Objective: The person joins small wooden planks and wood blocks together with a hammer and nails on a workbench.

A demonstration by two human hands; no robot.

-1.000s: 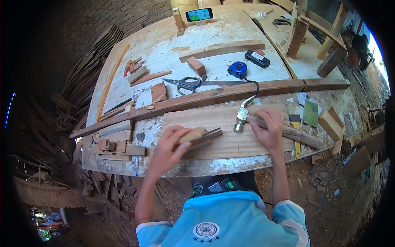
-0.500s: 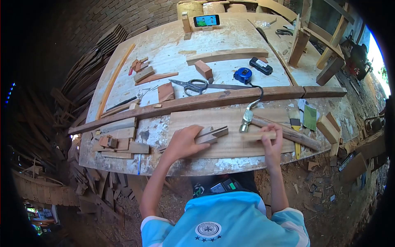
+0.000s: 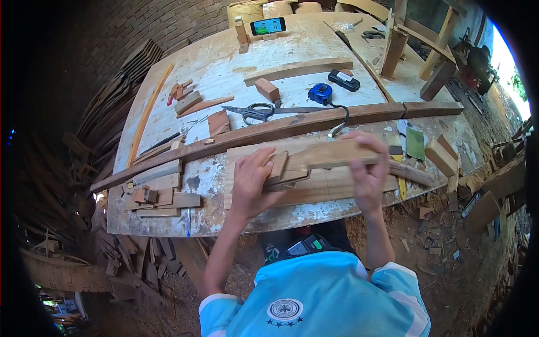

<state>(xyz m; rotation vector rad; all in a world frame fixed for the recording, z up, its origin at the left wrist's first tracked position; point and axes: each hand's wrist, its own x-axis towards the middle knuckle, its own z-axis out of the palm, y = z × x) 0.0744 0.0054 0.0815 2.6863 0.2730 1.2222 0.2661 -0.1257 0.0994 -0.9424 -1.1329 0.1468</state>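
My left hand (image 3: 250, 182) grips a notched wooden block (image 3: 278, 167) over a flat board (image 3: 331, 194) at the table's front. My right hand (image 3: 368, 174), blurred a little, has its fingers around a second wooden piece (image 3: 336, 155). The narrower left end of this piece meets the notched block, overlapping it in this view. Behind the right hand, a hammer shows only its curved metal claw (image 3: 340, 124) and part of its wooden handle (image 3: 415, 172).
A long wooden bar (image 3: 247, 133) crosses the table beyond the board. Scissors (image 3: 255, 112), a blue tape measure (image 3: 320, 94) and a phone (image 3: 268, 26) lie or stand farther back. Wood offcuts (image 3: 163, 197) sit at left; a yellow-handled brush (image 3: 401, 185) is at right.
My right hand has brought its wooden piece left and turned it broadside, against the block. My left hand has raised and turned the notched block. The view has shifted slightly.
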